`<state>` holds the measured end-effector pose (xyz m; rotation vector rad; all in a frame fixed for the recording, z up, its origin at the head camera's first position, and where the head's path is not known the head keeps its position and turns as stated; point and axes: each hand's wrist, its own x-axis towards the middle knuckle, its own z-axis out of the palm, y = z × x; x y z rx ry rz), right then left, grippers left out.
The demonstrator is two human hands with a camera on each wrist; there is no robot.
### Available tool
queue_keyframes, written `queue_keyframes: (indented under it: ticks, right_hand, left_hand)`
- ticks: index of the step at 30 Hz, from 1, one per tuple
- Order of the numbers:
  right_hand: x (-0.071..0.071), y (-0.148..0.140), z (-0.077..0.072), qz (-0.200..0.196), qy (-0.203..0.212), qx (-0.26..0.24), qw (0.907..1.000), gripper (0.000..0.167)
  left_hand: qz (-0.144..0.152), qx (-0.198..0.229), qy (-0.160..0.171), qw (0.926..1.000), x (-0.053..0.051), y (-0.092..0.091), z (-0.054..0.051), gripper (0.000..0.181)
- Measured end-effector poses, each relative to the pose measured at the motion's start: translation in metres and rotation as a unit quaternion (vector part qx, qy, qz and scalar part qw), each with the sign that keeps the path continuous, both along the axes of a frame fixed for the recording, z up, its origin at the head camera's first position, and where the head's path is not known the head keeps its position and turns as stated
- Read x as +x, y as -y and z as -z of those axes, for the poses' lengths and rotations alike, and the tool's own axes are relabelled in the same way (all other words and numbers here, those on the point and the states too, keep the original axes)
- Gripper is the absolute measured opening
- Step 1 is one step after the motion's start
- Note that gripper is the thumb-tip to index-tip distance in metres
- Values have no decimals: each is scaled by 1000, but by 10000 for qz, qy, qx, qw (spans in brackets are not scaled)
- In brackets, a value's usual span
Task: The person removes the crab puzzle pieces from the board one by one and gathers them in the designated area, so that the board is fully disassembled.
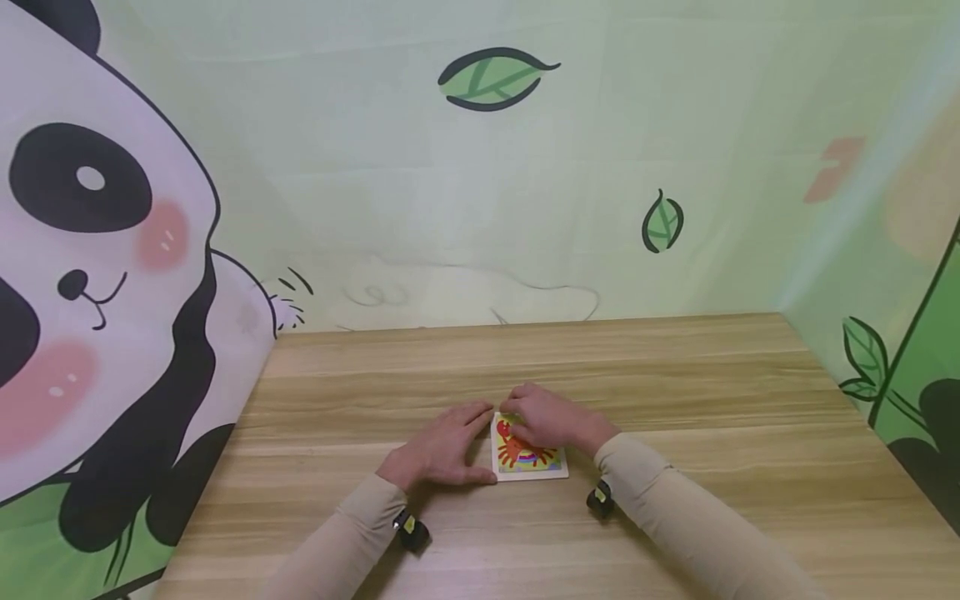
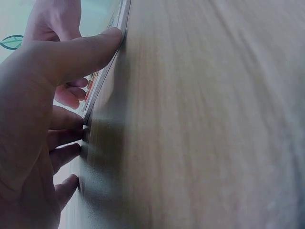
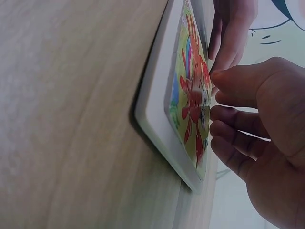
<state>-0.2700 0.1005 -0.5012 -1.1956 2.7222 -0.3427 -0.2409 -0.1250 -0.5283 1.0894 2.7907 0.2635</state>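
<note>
sleeves (image 1: 693,508) fg; crab board (image 1: 517,458) under r hand (image 1: 553,417), grip unclear; l hand (image 1: 446,443) spread alongside.

The left hand (image 2: 26,124) rests its thumb against a board (image 2: 101,78), right hand (image 2: 55,21) beyond.

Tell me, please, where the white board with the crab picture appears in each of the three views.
Head: the white board is in the lower half, slightly right of centre, partly covered.
Left wrist: upper left, only a thin slanted strip.
Right wrist: large and slanted, from the top edge down past the middle, right of centre.
Shared landmark: the wooden table beside the board.
</note>
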Motion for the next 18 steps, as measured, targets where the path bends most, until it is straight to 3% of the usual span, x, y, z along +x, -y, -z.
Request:
queue_keyframes:
  ticks: [18]
  right_hand:
    - [2, 5, 0, 46, -120, 158, 9998, 34]
  left_hand:
    - [31, 22, 48, 10000, 0, 1, 2, 102]
